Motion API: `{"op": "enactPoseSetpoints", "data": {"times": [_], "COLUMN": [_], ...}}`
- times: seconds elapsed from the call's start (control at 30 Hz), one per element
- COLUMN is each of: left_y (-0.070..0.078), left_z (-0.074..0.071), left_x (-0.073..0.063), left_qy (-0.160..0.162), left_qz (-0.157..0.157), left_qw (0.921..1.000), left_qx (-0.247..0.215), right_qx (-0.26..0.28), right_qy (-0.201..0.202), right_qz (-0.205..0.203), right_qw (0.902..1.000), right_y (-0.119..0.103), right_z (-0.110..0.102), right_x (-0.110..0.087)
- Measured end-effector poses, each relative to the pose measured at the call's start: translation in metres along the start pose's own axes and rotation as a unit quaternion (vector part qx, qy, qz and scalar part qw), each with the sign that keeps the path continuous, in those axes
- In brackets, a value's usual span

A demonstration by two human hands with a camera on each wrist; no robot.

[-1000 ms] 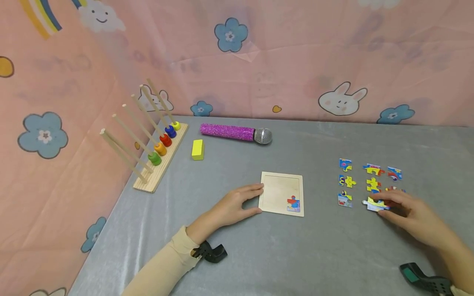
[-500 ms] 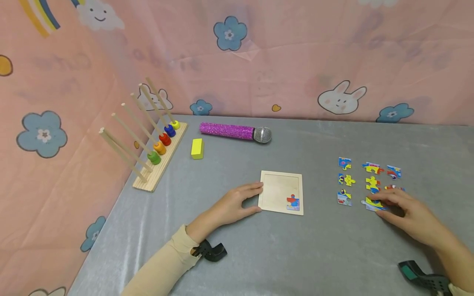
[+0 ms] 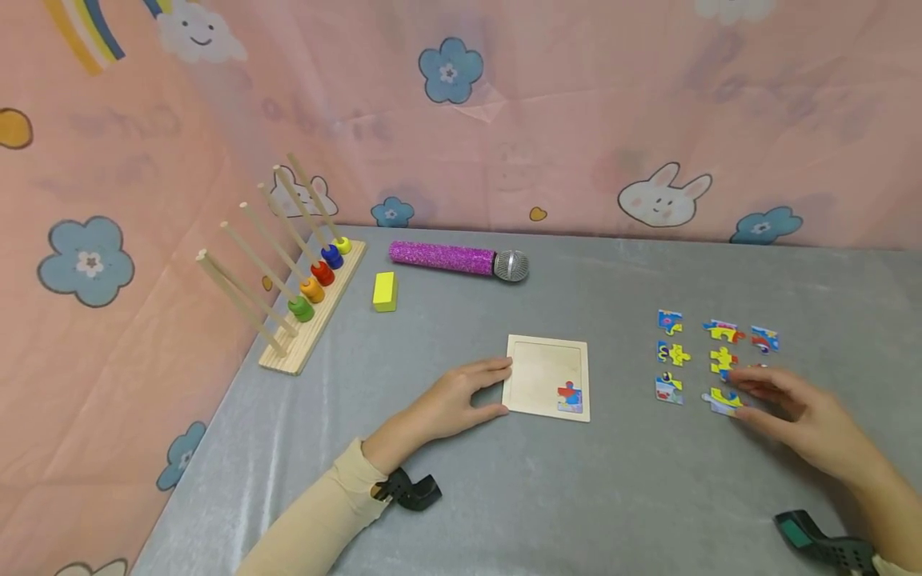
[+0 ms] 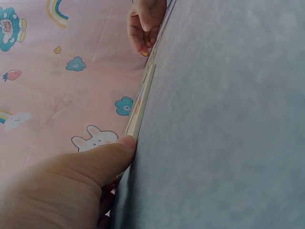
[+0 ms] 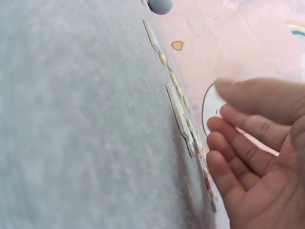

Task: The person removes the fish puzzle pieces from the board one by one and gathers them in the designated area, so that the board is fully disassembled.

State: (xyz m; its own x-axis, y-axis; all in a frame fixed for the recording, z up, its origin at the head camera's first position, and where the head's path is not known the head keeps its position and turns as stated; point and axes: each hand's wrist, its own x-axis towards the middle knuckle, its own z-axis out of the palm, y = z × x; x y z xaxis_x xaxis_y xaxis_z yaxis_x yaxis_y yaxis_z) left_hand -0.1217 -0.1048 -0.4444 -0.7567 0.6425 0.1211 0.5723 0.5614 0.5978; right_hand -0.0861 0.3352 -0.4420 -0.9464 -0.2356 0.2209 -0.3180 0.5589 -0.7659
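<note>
My left hand (image 3: 455,402) lies at the left edge of a shallow wooden puzzle tray (image 3: 533,360), fingertips and thumb touching its rim. In the left wrist view the thumb (image 4: 112,157) rests on the tray's edge. One puzzle piece (image 3: 570,398), red, blue and purple, sits in the tray's lower right corner. My right hand (image 3: 810,420) is beside the loose pieces, nearest a yellow and pale piece (image 3: 723,401) at the bottom of the middle column. In the right wrist view, thumb and fingers (image 5: 238,157) are apart with nothing between them.
Other loose puzzle pieces lie in columns, including a left column piece (image 3: 673,354) and a top right piece (image 3: 765,338); one is mostly hidden behind the right hand. Further back are a purple glitter microphone (image 3: 446,257), a yellow block (image 3: 385,292) and a wooden peg stand (image 3: 291,360) with coloured rings.
My right hand's index finger has lifted away from the bottom middle puzzle piece, which it was touching earlier. That piece has shifted slightly. My left hand and the tray stay put.
</note>
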Motion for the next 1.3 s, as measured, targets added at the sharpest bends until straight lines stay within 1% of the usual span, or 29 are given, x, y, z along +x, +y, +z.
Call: {"op": "enactPoseSetpoints", "data": {"times": [0.07,0.27,0.37,0.53,0.77,0.9,1.03,1.2,1.3], "left_y": [0.000,0.000,0.000,0.000,-0.001,-0.001,-0.002,-0.001,-0.002], "left_z": [0.000,0.000,0.000,0.000,0.001,0.001,0.001,0.001,0.001], "left_x": [0.000,0.000,0.001,0.001,0.000,-0.001,-0.001,-0.001,-0.001], "left_qy": [-0.002,-0.004,-0.003,0.001,-0.002,-0.004,-0.002,0.001,-0.001], "left_qz": [0.000,0.001,0.001,0.003,0.000,-0.004,-0.004,0.001,0.003], "left_qw": [1.0000,1.0000,1.0000,1.0000,1.0000,1.0000,1.0000,1.0000,1.0000], "left_qx": [-0.001,-0.003,-0.005,-0.005,-0.002,-0.003,-0.003,0.001,0.003], "right_qx": [0.013,0.020,0.024,0.027,0.014,-0.004,-0.019,-0.013,-0.008], "right_qy": [0.005,-0.008,-0.022,-0.059,-0.109,-0.126,-0.139,-0.159,-0.162], "right_qz": [0.001,-0.009,-0.021,-0.045,-0.074,-0.084,-0.084,-0.074,-0.073], "right_qw": [0.9999,0.9997,0.9992,0.9969,0.9911,0.9884,0.9865,0.9845,0.9841], "right_y": [-0.003,-0.015,-0.025,-0.040,-0.058,-0.070,-0.079,-0.087,-0.088], "right_z": [0.000,0.001,0.003,0.013,0.037,0.052,0.068,0.089,0.101], "right_x": [0.000,0.003,0.008,0.018,0.030,0.041,0.052,0.061,0.062]}}
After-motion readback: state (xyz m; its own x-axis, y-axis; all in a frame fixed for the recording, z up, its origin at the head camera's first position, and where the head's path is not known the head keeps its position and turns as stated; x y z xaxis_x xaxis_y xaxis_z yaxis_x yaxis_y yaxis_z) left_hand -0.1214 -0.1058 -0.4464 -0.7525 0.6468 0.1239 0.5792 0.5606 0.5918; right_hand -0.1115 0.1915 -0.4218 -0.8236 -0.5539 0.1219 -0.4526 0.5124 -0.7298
